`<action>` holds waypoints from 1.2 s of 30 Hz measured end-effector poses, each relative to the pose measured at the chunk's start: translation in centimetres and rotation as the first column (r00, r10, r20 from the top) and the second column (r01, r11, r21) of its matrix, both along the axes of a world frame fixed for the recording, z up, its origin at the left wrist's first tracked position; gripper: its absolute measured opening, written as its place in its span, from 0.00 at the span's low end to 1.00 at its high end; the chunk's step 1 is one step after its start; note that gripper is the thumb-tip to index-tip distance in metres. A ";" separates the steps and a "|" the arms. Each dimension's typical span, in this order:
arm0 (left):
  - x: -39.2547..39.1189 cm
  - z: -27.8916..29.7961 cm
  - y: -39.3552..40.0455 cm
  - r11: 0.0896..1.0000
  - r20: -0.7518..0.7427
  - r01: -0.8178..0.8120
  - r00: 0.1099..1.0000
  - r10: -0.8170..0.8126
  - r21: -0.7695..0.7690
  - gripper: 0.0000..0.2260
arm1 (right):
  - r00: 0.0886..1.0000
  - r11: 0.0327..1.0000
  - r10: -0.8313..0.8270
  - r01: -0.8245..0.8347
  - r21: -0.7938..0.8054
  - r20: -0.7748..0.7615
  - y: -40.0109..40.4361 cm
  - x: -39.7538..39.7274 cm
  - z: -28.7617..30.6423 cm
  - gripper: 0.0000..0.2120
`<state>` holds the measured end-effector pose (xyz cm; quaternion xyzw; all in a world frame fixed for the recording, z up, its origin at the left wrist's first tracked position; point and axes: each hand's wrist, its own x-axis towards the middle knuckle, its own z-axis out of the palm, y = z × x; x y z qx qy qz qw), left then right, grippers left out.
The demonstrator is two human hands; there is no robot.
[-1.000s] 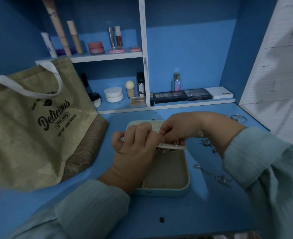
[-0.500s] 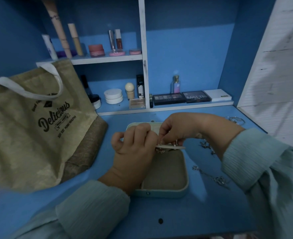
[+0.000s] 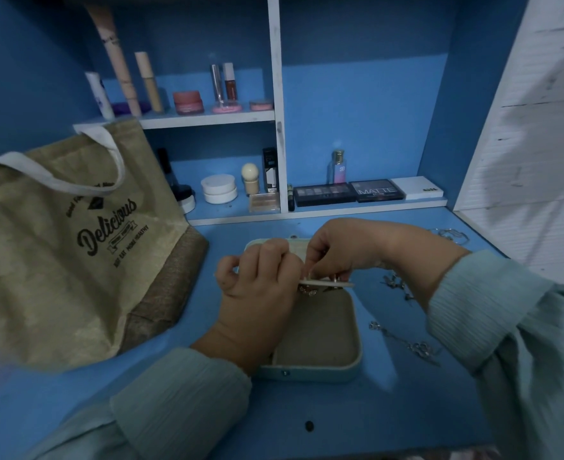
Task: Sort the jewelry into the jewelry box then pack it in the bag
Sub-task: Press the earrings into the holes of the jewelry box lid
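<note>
A pale blue jewelry box point(image 3: 310, 368) lies open on the blue desk, its beige lined tray showing. Above the box's middle, my left hand point(image 3: 260, 293) and my right hand point(image 3: 340, 250) both hold a thin white card point(image 3: 327, 283) with small earrings hanging from it. My right fingers pinch at the card's top edge. Loose silver jewelry lies to the right of the box: a chain piece point(image 3: 406, 343), a small cluster point(image 3: 396, 283) and bangles point(image 3: 450, 234) further back. A tan paper bag point(image 3: 58, 254) printed "Delicious" stands at the left.
Shelves behind hold cosmetics: tubes point(image 3: 121, 61), jars point(image 3: 219, 189), eyeshadow palettes point(image 3: 350, 193) and a perfume bottle point(image 3: 338, 167). A white panel point(image 3: 539, 127) closes the right side. The desk has a small dark hole point(image 3: 309, 425) near the front.
Both hands stay over the box with the card; only slight finger shifts and a small camera movement show.
</note>
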<state>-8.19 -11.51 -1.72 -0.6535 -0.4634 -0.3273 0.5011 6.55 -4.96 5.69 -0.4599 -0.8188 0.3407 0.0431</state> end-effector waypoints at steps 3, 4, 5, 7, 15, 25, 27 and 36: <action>0.0 0.2 0.1 0.999 0.001 0.000 1.000 0.000 -0.032 0.14 | 0.999 0.999 -0.027 0.027 -0.022 -0.033 0.3 0.3 0.0 0.06; 0.0 0.4 0.1 0.999 0.005 -0.002 1.000 0.002 -0.043 0.13 | 0.997 0.998 -0.044 0.042 -0.042 -0.063 0.3 0.5 0.1 0.06; 0.0 0.5 0.2 0.998 0.011 0.001 1.000 0.000 -0.061 0.11 | 0.992 0.996 -0.066 0.059 -0.066 -0.105 0.4 0.8 0.1 0.06; -0.1 0.9 0.5 0.994 0.023 0.016 1.000 -0.014 -0.112 0.07 | 0.968 0.988 -0.132 0.112 -0.101 -0.211 0.6 1.5 0.2 0.06; -0.1 3.4 3.3 0.932 0.106 0.046 0.994 -0.008 -0.361 0.28 | 0.758 0.871 -0.445 0.242 -0.428 -0.477 1.2 4.2 -0.8 0.10; -0.3 4.9 6.5 0.746 0.093 0.015 0.994 0.063 -0.665 0.40 | 0.662 0.855 -0.505 0.295 -0.426 -0.554 0.9 4.6 -2.4 0.07; -0.4 4.8 7.1 0.663 0.101 0.018 0.991 0.087 -0.748 0.40 | 0.681 0.866 -0.495 0.338 -0.368 -0.539 1.0 4.2 -2.7 0.04; -0.8 4.4 8.7 0.471 0.208 0.137 0.973 0.103 -0.871 0.41 | 0.623 0.821 -0.571 0.451 -0.350 -0.535 1.6 3.0 -3.8 0.08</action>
